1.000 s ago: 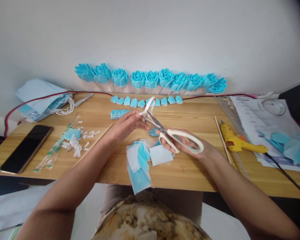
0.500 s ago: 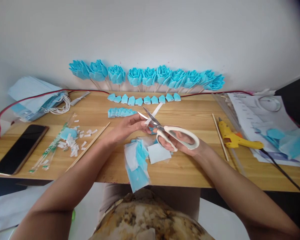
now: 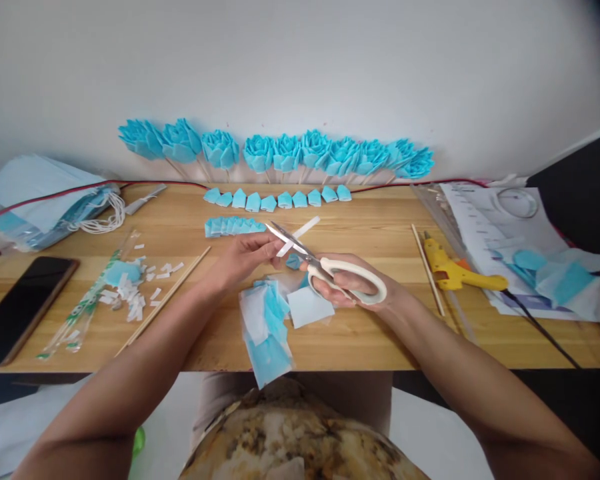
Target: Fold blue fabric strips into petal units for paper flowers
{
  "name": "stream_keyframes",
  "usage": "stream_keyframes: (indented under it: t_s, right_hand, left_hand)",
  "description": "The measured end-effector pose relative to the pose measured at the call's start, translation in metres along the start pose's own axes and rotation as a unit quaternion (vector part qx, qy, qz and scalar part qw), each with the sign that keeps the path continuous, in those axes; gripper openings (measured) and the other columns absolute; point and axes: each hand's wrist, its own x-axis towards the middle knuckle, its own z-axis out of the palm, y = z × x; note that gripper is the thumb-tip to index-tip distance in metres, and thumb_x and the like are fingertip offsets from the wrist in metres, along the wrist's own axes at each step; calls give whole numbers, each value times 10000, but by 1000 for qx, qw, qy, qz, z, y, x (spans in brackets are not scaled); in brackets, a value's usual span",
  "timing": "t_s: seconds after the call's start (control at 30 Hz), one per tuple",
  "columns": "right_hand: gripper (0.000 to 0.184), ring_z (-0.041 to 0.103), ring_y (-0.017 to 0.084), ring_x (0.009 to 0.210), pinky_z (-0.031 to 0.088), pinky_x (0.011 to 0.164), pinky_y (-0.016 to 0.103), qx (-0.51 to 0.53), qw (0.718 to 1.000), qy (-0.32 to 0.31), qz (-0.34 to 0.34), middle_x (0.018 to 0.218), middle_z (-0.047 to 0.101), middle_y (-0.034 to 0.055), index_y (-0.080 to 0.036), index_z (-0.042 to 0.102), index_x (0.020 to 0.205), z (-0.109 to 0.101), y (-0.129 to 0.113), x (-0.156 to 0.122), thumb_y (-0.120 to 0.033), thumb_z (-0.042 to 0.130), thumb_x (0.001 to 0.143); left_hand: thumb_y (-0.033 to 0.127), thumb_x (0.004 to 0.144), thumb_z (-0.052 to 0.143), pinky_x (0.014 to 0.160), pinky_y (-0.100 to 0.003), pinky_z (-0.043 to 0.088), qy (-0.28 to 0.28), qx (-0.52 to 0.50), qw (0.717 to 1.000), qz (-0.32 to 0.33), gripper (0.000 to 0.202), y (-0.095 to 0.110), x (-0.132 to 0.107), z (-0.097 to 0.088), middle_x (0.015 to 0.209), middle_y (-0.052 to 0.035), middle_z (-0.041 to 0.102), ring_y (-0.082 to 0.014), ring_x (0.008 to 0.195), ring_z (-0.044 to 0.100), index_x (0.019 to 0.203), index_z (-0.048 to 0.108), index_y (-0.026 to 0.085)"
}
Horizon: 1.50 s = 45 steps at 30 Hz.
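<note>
My right hand (image 3: 347, 283) grips white-handled scissors (image 3: 380, 288) with the blades pointing up and left. Between the fingertips of my left hand (image 3: 247, 259) one end of a narrow white strip (image 3: 307, 229) is pinched. The strip crosses the blades, which look almost closed over it. A small blue piece (image 3: 294, 261) shows beneath the blades, close to both hands. Below them on the table lie blue and white fabric pieces (image 3: 267, 327), a few hanging past the front edge, and a pale rectangle (image 3: 310, 307).
Blue fabric flowers (image 3: 260, 155) on sticks lean along the wall. Ahead of them run rows of folded blue petals (image 3: 285, 200) and overlapping blue pieces (image 3: 233, 227). Left are a phone (image 3: 27, 310), white scraps (image 3: 130, 293) and a stack of masks (image 3: 45, 193); right, a yellow glue gun (image 3: 455, 267).
The scissor blades have moved closer together on the white strip. The whole view has shifted slightly, with the table's contents appearing further left.
</note>
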Motion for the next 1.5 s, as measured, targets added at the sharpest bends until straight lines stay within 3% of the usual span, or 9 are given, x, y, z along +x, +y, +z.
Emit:
stream_keyframes:
  t_s: [0.1,0.23,0.4,0.47,0.73,0.93,1.13,1.5]
  right_hand:
    - [482,401,51,526,303,455,196,-32,999,10,23,783,567,-21,-180,622,1177,7,-1,-1,-491,757,835]
    - [544,491,85,710,373,580,194,-108,992,-39,51,891,588,-2,-197,595,1207,18,-2,0,-423,829,771]
    - [629,454,80,617,339,526,215,-94,994,-50,24,852,580,7,-184,580,1176,14,-9,-4,-671,715,802]
    - [621,443,75,550,336,496,229,-93,994,-49,3,804,582,-1,-185,584,1154,8,-12,-6,-703,669,821]
    - [468,444,89,487,309,420,241,-83,996,-12,-10,742,569,14,-185,611,1154,-2,-6,-10,-597,569,934]
    - [430,430,72,487,314,419,215,-75,997,-15,-27,733,550,-4,-180,610,1160,2,-6,-7,-556,542,963]
    - [459,432,63,470,328,413,197,-66,998,-5,-23,714,559,-20,-170,604,1129,2,-4,-4,-582,598,927]
    - [411,360,24,403,228,369,194,-23,999,34,-3,668,526,-43,-116,615,1094,11,-6,-2,-498,625,942]
  left_hand:
    - [476,853,702,671,-278,428,66,26,997,0,366,-3,2,0,682,-32,659,-165,695,584,642,704,176]
    - [495,839,721,635,-276,401,123,20,992,-10,365,-2,5,-1,620,-13,629,-138,606,535,660,707,177]
    - [520,844,700,670,-283,453,108,-31,993,-24,383,-9,7,-5,678,-33,671,-146,621,578,710,721,162]
    - [521,864,675,710,-299,486,94,-54,994,-22,397,-14,8,-6,751,-63,704,-163,662,616,755,737,145]
    - [583,921,571,741,-321,522,46,-122,991,-7,506,-17,8,-7,823,-99,709,-178,702,637,819,746,120]
    - [574,937,560,788,-328,499,26,-49,998,4,469,-15,5,-5,798,-79,709,-212,803,646,859,745,151]
    - [597,921,568,820,-325,475,-7,17,1000,-13,474,3,-1,1,788,-61,696,-211,825,633,823,682,148]
    - [531,942,552,848,-333,462,-25,46,998,-19,435,7,-1,2,831,-76,699,-215,862,630,801,677,139]
